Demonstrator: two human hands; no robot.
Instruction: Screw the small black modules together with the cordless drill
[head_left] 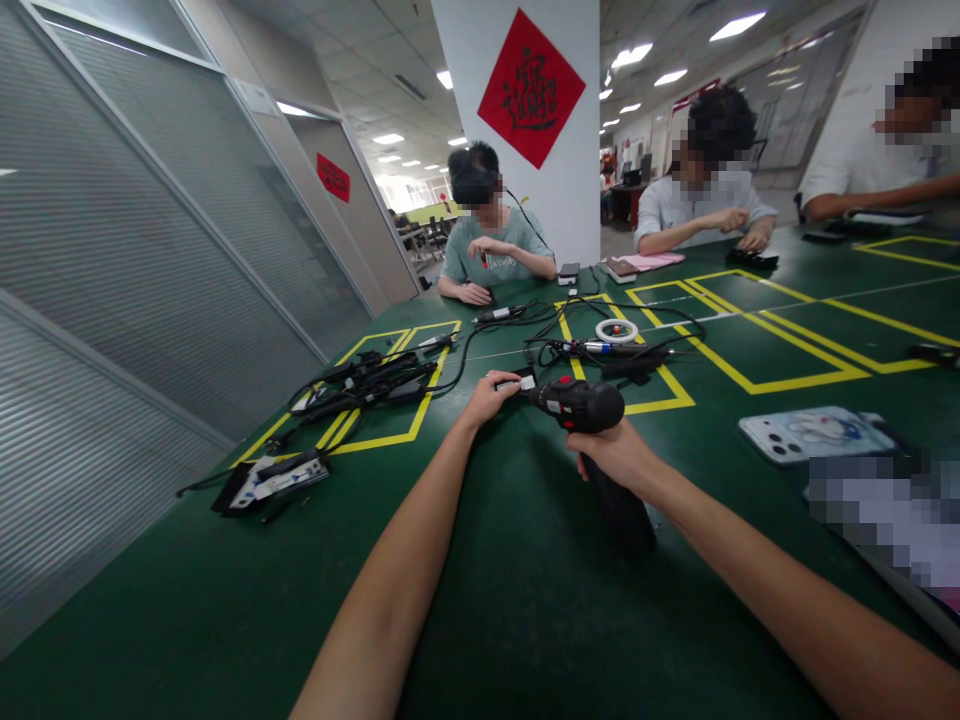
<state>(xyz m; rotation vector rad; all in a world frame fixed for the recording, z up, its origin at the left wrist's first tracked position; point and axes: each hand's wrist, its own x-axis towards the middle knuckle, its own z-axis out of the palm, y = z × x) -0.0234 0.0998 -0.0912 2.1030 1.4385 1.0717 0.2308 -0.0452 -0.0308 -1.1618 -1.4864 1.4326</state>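
Glazed partition (172, 190) at left, white pillar (577, 205) behind; green table (495, 620) with yellow outlines (810, 381). Black power drill (577, 405), its handle (619, 505) gripped by the right hand (619, 455), its nose (534, 396) toward the left hand (486, 398). Small black part (526, 373) at the left fingertips (507, 379), by the nose; whether those fingers grip it cannot be told.

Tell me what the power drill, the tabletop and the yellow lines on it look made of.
Power drill: probably hard plastic; its black housing has a low sheen with soft highlights.
Tabletop: smooth, green, faintly glossy; paint, laminate or a mat, I can't tell which.
Yellow lines: likely adhesive tape, given their even width and crisp edges, though paint is possible.
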